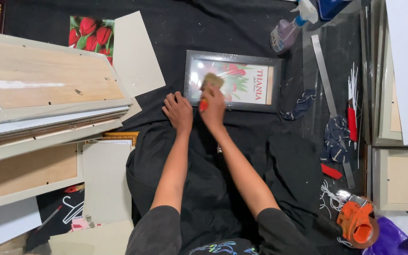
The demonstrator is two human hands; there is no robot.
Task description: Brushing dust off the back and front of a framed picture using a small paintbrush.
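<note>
While the person sits on the black cloth (175, 33) that covers the floor, a dark grey picture frame (233, 80) lies flat just ahead of the knees, near the middle of the cloth and a little toward its far edge. Its long axis runs left to right across the person's front; the print inside, red tulips with lettering, is turned so its top lies to the left, the lettering running up the right end. The right hand (212, 105) has its grip clamped on a small brush with a red handle and pale bristles (210, 83), the bristles resting on the glass near the frame's left half. The left hand (178, 111) lies flat, fingers together and holding nothing, on the cloth at the frame's near left corner, seemingly steadying it. By my reckoning the frame is already put together, with print and glass in place, and what remains is brushing the rest of the face, the right half looking untouched. A spray bottle (286, 29) stands beyond the far right corner, a metal ruler (325, 75) lies to the right, an orange tape dispenser (357, 223) sits near the right knee, and pale frames are stacked (48, 89) to the left.
</note>
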